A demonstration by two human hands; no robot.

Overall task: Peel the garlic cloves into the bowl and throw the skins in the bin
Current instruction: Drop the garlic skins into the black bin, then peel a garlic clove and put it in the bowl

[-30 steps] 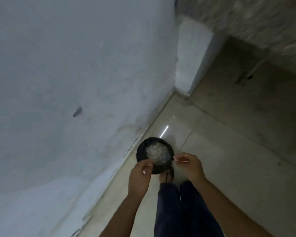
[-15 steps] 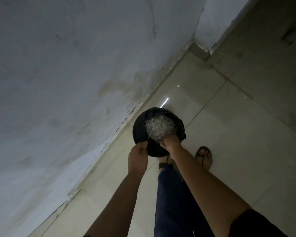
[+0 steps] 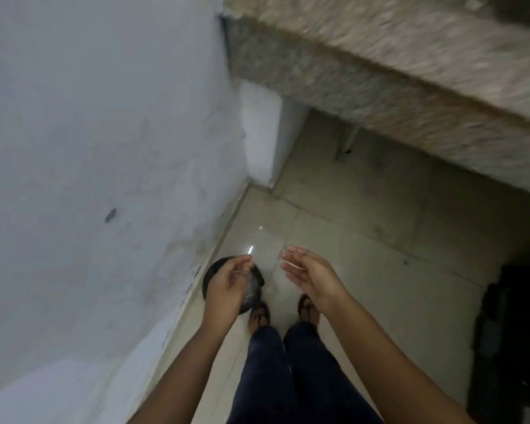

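This looks like a plain home kitchen, seen down at floor level. A speckled stone counter juts out overhead from a rough, whitewashed wall, stained and scuffed near the bottom. A white masonry pier holds up the counter's end, and the space beneath it is open and shadowed. The floor is large pale glossy tiles, catching a small glint of light. A small black bin sits on the tiles against the wall. The person stands there in sandals and dark trousers, dressed for home.
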